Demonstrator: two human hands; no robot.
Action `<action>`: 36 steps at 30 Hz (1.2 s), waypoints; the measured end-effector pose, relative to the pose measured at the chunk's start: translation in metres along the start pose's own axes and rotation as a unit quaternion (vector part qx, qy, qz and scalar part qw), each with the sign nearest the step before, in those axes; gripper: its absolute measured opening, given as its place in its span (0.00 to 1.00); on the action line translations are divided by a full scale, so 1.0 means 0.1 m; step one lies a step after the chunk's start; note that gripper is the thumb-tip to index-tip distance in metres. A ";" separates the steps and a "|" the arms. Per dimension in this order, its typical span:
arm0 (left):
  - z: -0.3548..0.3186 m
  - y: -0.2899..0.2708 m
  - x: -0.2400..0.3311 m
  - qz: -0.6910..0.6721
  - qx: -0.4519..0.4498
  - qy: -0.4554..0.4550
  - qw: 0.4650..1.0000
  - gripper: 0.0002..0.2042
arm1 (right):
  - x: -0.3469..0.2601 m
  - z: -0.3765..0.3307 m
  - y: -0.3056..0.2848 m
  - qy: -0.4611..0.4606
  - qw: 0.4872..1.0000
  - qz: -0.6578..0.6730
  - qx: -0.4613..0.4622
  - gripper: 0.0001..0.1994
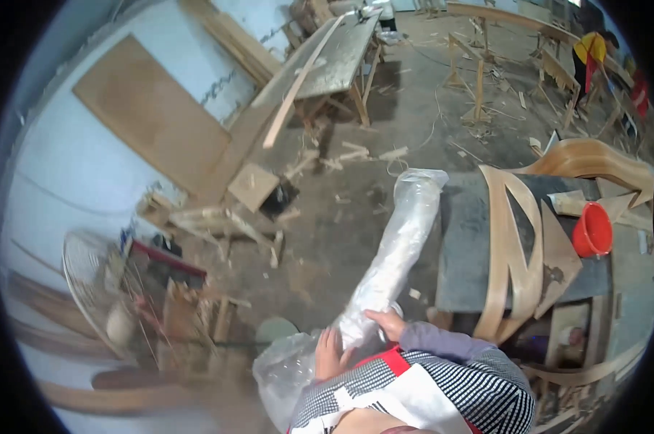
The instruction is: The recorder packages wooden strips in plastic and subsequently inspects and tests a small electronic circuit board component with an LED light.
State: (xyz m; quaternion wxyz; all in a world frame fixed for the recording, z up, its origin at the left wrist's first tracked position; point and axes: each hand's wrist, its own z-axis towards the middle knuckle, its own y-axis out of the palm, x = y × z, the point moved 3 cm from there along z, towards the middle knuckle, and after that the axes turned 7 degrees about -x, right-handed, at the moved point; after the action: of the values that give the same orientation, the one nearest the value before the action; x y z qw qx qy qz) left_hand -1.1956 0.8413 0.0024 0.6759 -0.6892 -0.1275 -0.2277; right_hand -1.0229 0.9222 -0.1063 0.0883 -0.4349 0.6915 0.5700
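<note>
Lengthwise, plastic-wrapped bundle (395, 257) between tabletop edge (442, 253) and open floor (327, 242).

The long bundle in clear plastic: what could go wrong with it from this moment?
The long bundle might tip or swing, since both the left hand and right hand are at its near end. Its far end appears close to the dark worktable, so it might catch on the edge. The loose plastic beside the left hand could tangle.
</note>
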 end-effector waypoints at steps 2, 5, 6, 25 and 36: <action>0.63 -0.20 -0.28 0.057 -0.072 -0.062 0.994 0.30 | -0.74 0.41 0.04 -0.039 0.999 -0.002 -0.013 0.22; 1.00 -0.48 -1.07 0.006 -0.168 -0.150 0.974 0.28 | -1.38 0.96 0.13 -0.070 0.997 -0.029 -0.021 0.22; 1.15 -0.53 -1.31 -0.101 -0.179 -0.160 0.965 0.26 | -1.54 1.17 0.17 -0.073 0.997 -0.018 -0.032 0.22; 6.87 0.61 -2.87 -0.375 -0.534 0.001 0.757 0.27 | -4.17 3.98 0.31 -0.169 0.977 -0.061 0.114 0.19; 10.36 1.71 -1.04 -0.333 -0.648 -0.001 0.685 0.26 | -6.32 4.66 -1.09 -0.339 0.906 -0.050 0.249 0.20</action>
State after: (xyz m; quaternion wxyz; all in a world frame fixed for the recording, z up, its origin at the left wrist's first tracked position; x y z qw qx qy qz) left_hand -1.0558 1.8711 -0.1795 -0.0599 -0.8676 -0.1700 -0.4635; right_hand -0.7374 1.6450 0.0502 0.4510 -0.2139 0.7164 0.4874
